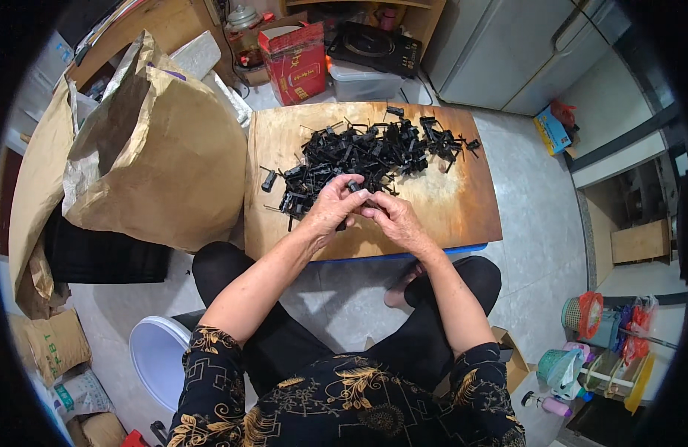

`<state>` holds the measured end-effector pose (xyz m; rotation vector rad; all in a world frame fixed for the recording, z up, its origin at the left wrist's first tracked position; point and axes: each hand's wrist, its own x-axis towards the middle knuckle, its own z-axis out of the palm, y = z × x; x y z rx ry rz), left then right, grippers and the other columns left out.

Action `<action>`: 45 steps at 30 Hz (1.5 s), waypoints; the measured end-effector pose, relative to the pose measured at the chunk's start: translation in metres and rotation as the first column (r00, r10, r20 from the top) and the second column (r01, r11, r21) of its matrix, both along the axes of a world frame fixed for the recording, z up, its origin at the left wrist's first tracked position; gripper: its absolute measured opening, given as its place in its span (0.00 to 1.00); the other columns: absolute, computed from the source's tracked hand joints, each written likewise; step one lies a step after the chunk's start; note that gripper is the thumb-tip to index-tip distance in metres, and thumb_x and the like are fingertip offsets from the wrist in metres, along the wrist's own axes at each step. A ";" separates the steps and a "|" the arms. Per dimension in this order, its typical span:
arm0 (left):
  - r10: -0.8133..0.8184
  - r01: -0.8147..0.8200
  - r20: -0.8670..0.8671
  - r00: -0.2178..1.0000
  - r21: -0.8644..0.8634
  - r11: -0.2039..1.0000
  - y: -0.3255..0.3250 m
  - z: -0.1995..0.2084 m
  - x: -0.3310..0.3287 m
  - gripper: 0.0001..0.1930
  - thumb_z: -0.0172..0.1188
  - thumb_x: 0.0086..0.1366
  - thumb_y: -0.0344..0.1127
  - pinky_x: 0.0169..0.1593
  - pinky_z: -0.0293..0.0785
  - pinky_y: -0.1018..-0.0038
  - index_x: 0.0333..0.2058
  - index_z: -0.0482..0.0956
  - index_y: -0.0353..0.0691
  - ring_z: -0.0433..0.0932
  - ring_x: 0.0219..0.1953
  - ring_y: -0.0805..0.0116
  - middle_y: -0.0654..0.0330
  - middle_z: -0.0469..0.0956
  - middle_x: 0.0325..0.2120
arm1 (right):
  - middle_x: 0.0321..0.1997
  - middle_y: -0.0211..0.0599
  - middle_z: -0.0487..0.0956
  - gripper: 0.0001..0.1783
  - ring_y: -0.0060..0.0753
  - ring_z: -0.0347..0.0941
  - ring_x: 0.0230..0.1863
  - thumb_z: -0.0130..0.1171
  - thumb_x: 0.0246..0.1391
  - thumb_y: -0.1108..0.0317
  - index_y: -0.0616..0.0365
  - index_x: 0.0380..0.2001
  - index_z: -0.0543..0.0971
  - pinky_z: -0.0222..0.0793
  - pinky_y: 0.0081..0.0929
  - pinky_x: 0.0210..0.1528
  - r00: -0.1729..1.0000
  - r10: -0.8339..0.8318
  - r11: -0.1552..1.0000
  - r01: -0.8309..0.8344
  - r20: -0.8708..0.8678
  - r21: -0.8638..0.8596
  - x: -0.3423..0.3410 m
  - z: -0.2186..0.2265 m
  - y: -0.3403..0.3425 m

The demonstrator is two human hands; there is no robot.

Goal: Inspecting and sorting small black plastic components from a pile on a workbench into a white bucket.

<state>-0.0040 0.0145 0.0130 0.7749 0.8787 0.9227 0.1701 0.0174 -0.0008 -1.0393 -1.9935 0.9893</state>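
Over the near part of a wooden table (441, 216), my two hands meet at a small black plastic part (354, 186). My left hand (336, 205) is closed around it, with thumb and fingers pinching its sides. From the right, my right hand (395, 217) presses its fingertips together close against the same part; whatever they pinch is mostly hidden. Just beyond my hands lies a heap of black plastic parts (366, 153), many with thin rods sticking out. One loose black part (269, 179) rests apart from the heap at the left.
A large open brown paper sack (165, 156) stands against the table's left side. A white bucket (154, 357) sits on the floor at lower left. Behind the table are a red box (293, 65) and a black hot plate (374, 46) on a clear plastic bin (363, 83).
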 end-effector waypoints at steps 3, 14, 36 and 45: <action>0.044 -0.044 -0.008 0.999 -0.008 0.999 0.001 0.001 -0.002 0.24 0.59 0.59 0.34 0.20 0.63 0.87 0.51 0.60 0.35 0.76 0.27 0.78 0.60 0.77 0.32 | 0.28 0.42 0.77 0.07 0.35 0.74 0.29 0.53 0.52 0.72 0.62 0.34 0.73 0.68 0.28 0.31 0.998 -0.042 0.998 0.044 0.051 -0.039 -0.004 0.004 -0.002; 0.031 0.049 -0.378 0.925 0.199 0.979 0.001 0.000 0.005 0.15 0.54 0.60 0.29 0.20 0.66 0.84 0.45 0.64 0.40 0.74 0.23 0.79 0.63 0.73 0.24 | 0.23 0.38 0.73 0.12 0.30 0.69 0.24 0.45 0.60 0.63 0.62 0.36 0.71 0.65 0.28 0.28 0.985 -0.130 0.962 0.099 -0.110 -0.253 -0.009 -0.005 0.003; -0.062 0.199 -0.491 0.869 0.232 0.952 0.004 0.008 0.003 0.12 0.53 0.59 0.27 0.24 0.68 0.77 0.40 0.62 0.36 0.71 0.21 0.76 0.60 0.69 0.23 | 0.20 0.23 0.64 0.12 0.15 0.59 0.22 0.42 0.62 0.63 0.60 0.35 0.71 0.58 0.17 0.24 0.989 -0.063 0.911 0.002 -0.135 -0.413 -0.009 -0.004 0.005; -0.042 0.248 -0.566 0.823 0.293 0.923 0.005 -0.004 -0.001 0.12 0.53 0.61 0.32 0.22 0.63 0.79 0.41 0.62 0.40 0.69 0.20 0.78 0.63 0.69 0.19 | 0.20 0.22 0.63 0.12 0.15 0.59 0.22 0.42 0.62 0.63 0.60 0.34 0.71 0.58 0.18 0.24 0.993 -0.048 0.906 -0.004 -0.111 -0.424 -0.011 -0.001 0.004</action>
